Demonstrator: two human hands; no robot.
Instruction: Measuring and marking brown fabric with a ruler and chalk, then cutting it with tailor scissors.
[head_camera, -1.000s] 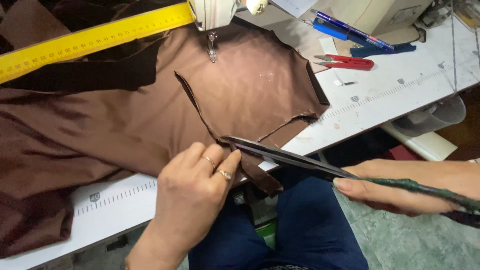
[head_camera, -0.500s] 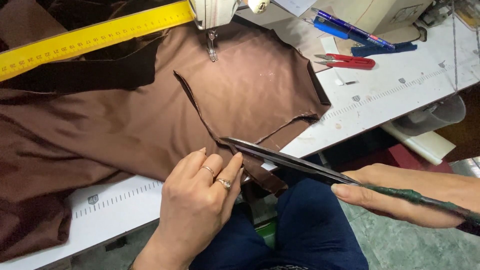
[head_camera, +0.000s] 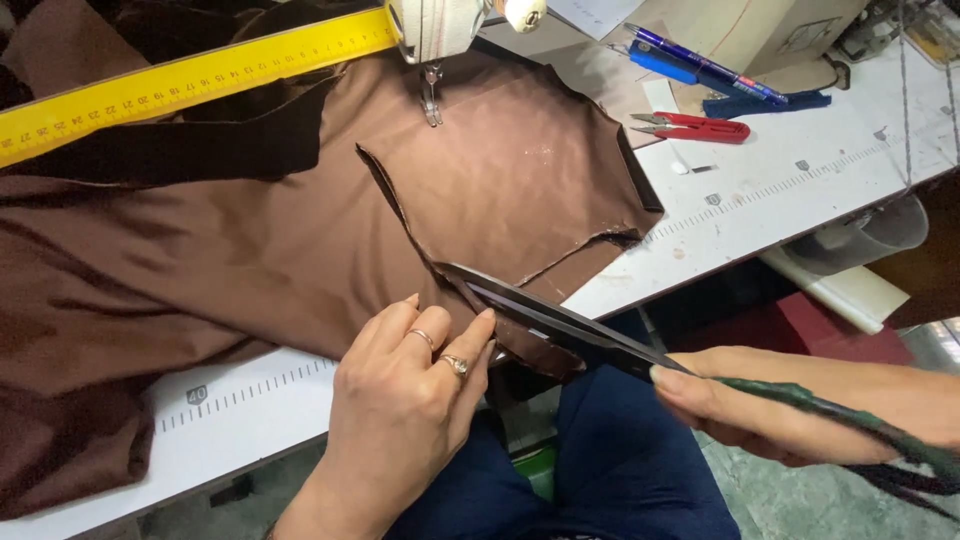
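Brown fabric (head_camera: 250, 240) lies spread over a white sewing table (head_camera: 760, 190). My left hand (head_camera: 405, 400), with two rings, presses the fabric's edge at the table's front, fingertips right beside the blades. My right hand (head_camera: 790, 405) grips the dark green wrapped handles of long tailor's scissors (head_camera: 545, 315). The blades point left and up, their tip in the cloth at the end of a cut line that runs back toward the presser foot (head_camera: 432, 95) of the sewing machine.
A yellow ruler (head_camera: 190, 85) lies across the fabric at the back left. Red thread snips (head_camera: 690, 127), blue pens (head_camera: 690, 60) and a cardboard box (head_camera: 750, 30) sit at the back right. My blue-trousered lap (head_camera: 620, 470) is below the table edge.
The scissors and both hands have stayed almost in place; my left hand has shifted slightly along the fabric edge beside the blades.
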